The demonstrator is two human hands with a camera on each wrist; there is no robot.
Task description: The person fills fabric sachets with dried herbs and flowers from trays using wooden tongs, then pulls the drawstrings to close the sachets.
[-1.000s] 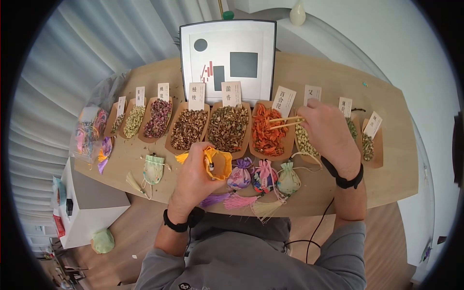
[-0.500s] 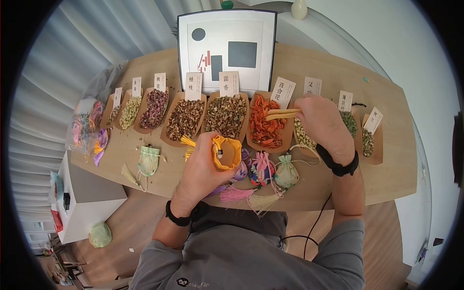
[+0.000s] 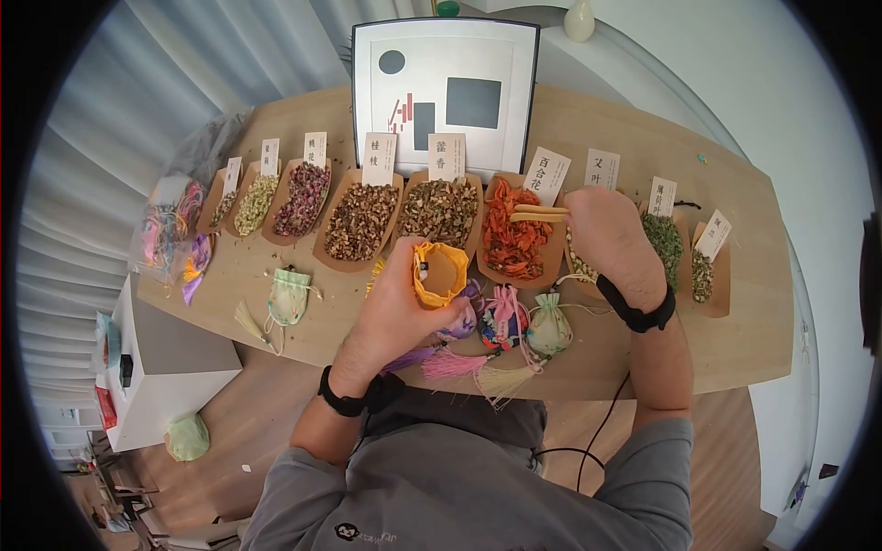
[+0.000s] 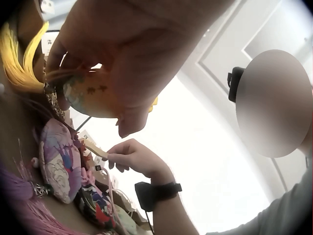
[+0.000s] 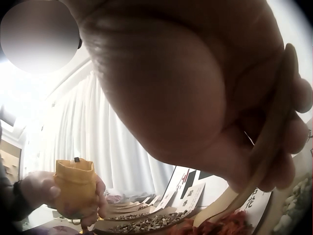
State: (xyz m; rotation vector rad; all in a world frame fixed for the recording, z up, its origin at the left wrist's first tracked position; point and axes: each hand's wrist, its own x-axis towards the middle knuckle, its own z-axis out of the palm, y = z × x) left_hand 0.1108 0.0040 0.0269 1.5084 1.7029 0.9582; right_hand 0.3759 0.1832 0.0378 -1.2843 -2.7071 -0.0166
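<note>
In the head view the left hand (image 3: 393, 303) grips a yellow pouch (image 3: 439, 275) with its mouth open upward; the right wrist view shows the pouch (image 5: 75, 188) upright. The right hand (image 3: 614, 237) pinches wooden tongs (image 3: 540, 213), whose tips are over the orange-red dried petals (image 3: 517, 243) in a paper tray. Seen from the right wrist, the tongs (image 5: 215, 211) reach down to the petals (image 5: 234, 224). Whether petals are between the tips, I cannot tell. Below the left hand in the left wrist view lies a purple pouch (image 4: 61, 159).
Labelled paper trays of dried plants, such as one of brown pieces (image 3: 360, 223), stand in an arc. Tasselled pouches, one green (image 3: 548, 329), lie near the front edge, another green pouch (image 3: 289, 296) further left. A framed board (image 3: 445, 92) stands behind.
The tongs' arms have come together over the petals, and the right hand has shifted slightly. The left hand has moved the yellow pouch up and rightward, nearer the tray of petals.
</note>
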